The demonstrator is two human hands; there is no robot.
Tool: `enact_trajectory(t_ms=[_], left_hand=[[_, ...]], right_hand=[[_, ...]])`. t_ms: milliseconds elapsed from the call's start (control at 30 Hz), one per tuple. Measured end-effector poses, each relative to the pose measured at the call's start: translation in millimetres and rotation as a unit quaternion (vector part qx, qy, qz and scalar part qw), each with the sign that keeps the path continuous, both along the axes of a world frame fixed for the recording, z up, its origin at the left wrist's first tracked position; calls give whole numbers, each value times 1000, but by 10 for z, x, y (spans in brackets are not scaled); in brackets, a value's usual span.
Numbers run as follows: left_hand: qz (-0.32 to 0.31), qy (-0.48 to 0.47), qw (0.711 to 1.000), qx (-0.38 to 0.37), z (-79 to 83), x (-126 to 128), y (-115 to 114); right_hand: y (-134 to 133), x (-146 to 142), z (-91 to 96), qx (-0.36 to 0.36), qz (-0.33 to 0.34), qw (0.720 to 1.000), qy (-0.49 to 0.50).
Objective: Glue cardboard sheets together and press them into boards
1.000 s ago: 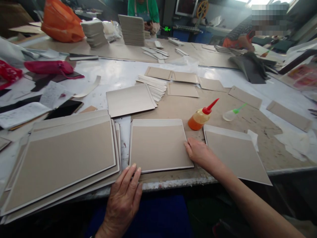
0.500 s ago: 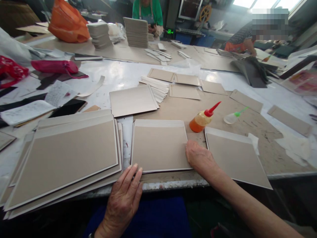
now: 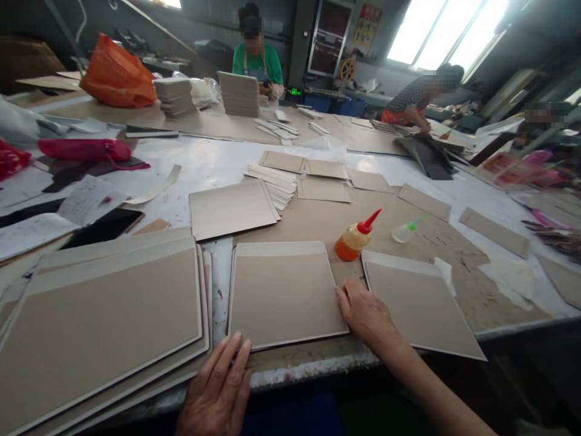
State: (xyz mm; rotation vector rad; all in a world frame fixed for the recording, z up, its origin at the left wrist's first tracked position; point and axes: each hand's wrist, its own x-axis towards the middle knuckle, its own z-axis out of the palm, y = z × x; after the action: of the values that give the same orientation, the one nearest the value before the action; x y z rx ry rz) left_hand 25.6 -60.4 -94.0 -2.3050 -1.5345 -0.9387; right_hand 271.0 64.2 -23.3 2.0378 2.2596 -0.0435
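A brown cardboard panel with a pale border (image 3: 284, 293) lies flat at the table's near edge. My left hand (image 3: 218, 387) rests flat with fingers stretched out, its fingertips on the panel's near left corner. My right hand (image 3: 365, 313) lies against the panel's right edge, fingers curled onto it. A similar panel (image 3: 420, 303) lies to the right, partly under my right forearm. A stack of larger panels (image 3: 109, 321) sits to the left. An orange glue bottle with a red nozzle (image 3: 354, 239) stands just beyond the middle panel.
A small clear bottle with a green tip (image 3: 406, 230) lies on the brown work sheet (image 3: 390, 212). Loose boards (image 3: 231, 207), white strips (image 3: 275, 181) and small cards lie further back. Across the table sit a person in green (image 3: 257, 60) and another worker (image 3: 415, 100). An orange bag (image 3: 115, 75) stands far left.
The camera has tilted upward, showing more of the room. Both hands stay at the middle panel; the left hand has slid slightly left along the near edge.
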Motion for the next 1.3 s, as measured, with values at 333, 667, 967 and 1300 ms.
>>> enact_trajectory(t_ms=[333,667,967,1300], left_hand=[[35,4,999,-28,14,54,-42],[37,14,999,-22,83,75,-21],[25,10,999,-28,89,47,2],[45,-70,992,-100,129,84,-84]], right_hand=[[65,1,-91,191,147,965,104],[107,-594,14,152,269,947,92],[115,-714,-180,81,267,959,48],[134,-544,-337,153,243,943,170]])
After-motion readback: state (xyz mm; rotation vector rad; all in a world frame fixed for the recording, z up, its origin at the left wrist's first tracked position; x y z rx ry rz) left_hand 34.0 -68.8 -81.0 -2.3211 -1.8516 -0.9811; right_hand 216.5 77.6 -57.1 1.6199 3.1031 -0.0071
